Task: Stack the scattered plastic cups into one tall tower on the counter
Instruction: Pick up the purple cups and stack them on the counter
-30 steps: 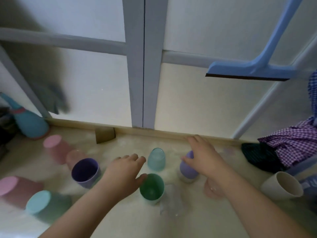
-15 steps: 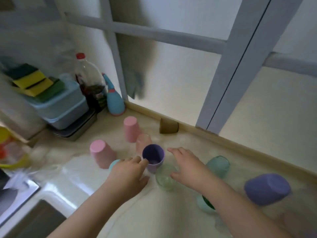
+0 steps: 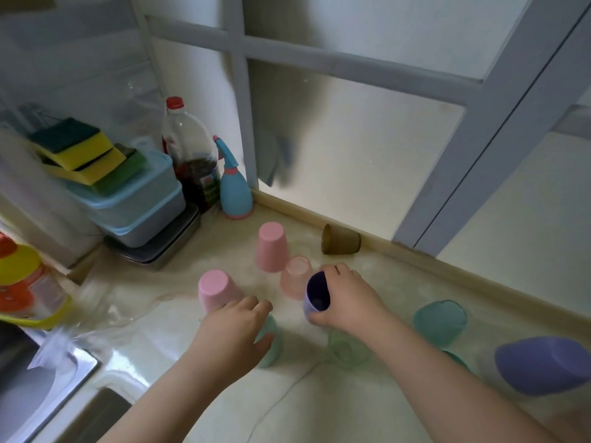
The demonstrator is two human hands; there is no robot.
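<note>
Two hands work mid-counter [image 3: 319, 410], bare surface toward the near edge. Right hand [image 3: 348, 297] grips a tilted purple cup [image 3: 316, 294]; left hand [image 3: 233, 334] rests loosely open over a teal cup [image 3: 271, 343] beside upturned pink cups [image 3: 271, 246].

I log a single head view, looking forward and steeply down at close range onto the counter [image 3: 319, 394], aimed toward the blue spray bottle [image 3: 235, 193] in the far-left corner against the frosted window.

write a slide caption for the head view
Right hand grips a purple cup; left hand covers a teal cup.
</note>
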